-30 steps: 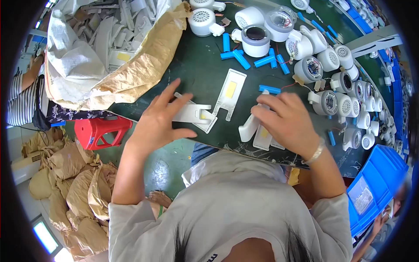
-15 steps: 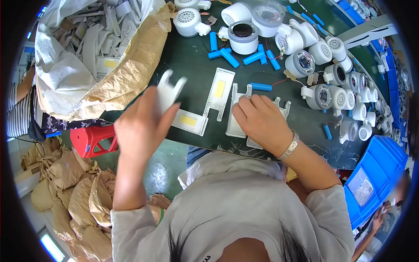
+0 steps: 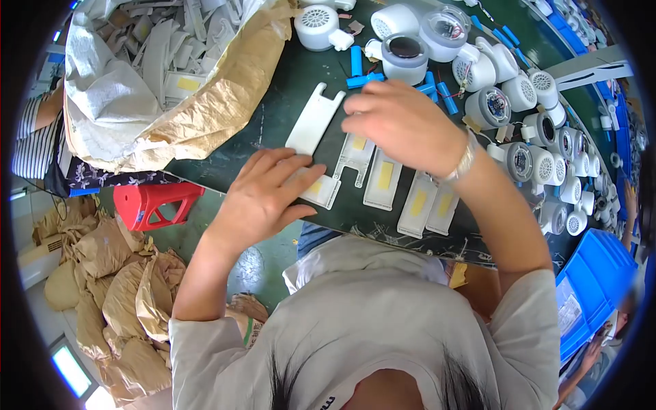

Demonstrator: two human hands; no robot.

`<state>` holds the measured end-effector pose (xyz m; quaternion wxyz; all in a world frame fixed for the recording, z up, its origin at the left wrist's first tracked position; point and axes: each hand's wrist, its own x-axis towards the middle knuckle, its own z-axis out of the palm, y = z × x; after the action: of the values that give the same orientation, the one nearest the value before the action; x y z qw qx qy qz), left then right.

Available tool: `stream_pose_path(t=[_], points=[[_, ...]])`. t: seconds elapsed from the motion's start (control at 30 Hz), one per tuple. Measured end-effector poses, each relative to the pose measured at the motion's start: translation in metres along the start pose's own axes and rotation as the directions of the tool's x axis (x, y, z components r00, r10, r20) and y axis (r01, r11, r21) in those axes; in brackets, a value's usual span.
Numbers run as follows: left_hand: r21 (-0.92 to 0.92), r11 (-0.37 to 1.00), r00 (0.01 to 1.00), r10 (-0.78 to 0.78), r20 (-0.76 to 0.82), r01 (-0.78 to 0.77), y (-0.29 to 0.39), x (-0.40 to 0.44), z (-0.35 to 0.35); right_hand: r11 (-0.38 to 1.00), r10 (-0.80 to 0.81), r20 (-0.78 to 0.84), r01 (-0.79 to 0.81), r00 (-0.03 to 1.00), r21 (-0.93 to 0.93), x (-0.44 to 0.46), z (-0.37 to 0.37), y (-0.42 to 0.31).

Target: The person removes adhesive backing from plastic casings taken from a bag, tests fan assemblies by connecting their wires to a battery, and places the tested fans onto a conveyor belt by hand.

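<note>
My left hand is open, its fingers stretched out and thumb apart, at the lower end of a white fork-ended plastic panel lying face down. Partly under those fingers is a white panel with a yellow LED patch. My right hand is raised over the table beside the panel's forked end, fingers loosely bent and apart, with nothing visible in them. Below it lie another LED panel, partly covered by the hand, and a third LED panel. Two more, a left one and a right one, lie further right.
A sack of white plastic parts stands at the left. Round white fan-like units crowd the right, with blue cylindrical batteries among them. A red stool, brown paper bags and a blue bin surround the table.
My left hand has set the forked panel down on the table. My right hand has let go of a panel and moved up and left. The camera view has shifted slightly.
</note>
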<state>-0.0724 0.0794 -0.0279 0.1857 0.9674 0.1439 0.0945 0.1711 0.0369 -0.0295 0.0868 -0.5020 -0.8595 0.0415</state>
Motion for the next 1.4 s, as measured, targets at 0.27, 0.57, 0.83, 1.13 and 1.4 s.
stream_pose_path(t=[0.27, 0.57, 0.83, 1.13, 1.4], points=[[-0.031, 0.992, 0.993, -0.12, 0.016, 0.12, -0.007, -0.025, 0.006, 0.99, -0.115, 0.218, 0.094, 0.969, 0.105, 0.028, 0.014, 0.003], [-0.113, 0.926, 0.885, -0.377, -0.274, 0.359, 0.011, -0.024, 0.023, 0.881, 0.331, -0.155, -0.246, 0.931, 0.404, 0.006, -0.009, -0.028], [-0.106, 0.889, 0.808, -0.451, -0.38, 0.446, 0.021, -0.007, 0.031, 0.779, 0.626, -0.235, -0.614, 0.744, 0.131, -0.008, 0.034, -0.056], [-0.016, 0.978, 0.901, -0.198, -0.385, 0.208, 0.015, 0.013, 0.024, 0.948, 0.317, -0.234, -0.317, 0.919, 0.038, -0.071, 0.034, -0.091], [0.104, 0.977, 0.982, 0.18, 0.051, -0.184, 0.016, 0.011, -0.028, 0.78, 0.425, -0.189, -0.252, 0.886, 0.573, -0.077, -0.003, -0.085]])
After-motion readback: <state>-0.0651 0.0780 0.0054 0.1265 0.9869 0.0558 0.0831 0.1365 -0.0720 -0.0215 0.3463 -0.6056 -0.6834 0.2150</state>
